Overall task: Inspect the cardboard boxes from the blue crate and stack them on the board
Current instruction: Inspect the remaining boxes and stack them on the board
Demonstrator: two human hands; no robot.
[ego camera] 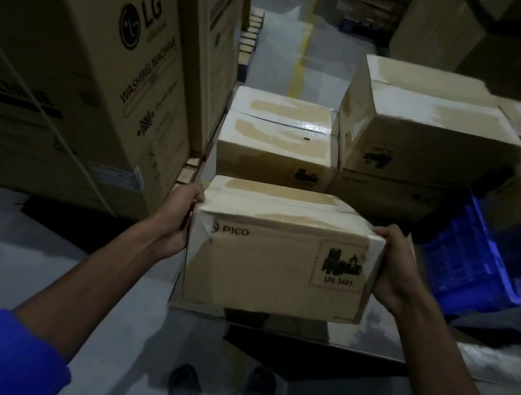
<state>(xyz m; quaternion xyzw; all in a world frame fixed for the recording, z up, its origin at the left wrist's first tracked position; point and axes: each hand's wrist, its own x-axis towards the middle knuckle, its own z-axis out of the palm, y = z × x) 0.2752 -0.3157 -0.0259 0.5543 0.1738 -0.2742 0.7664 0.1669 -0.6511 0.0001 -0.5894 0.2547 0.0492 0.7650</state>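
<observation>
Left hand (179, 216) and right hand (393, 266) clamp the PICO box (281, 250) by its ends — inspection step, probably. Next: lower onto board (366, 339) — squarely.

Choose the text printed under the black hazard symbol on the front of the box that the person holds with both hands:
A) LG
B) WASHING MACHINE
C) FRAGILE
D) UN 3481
D: on the held box, gripped by the left hand and the right hand, the label at the front right reads UN 3481 beneath the black symbol.
</observation>
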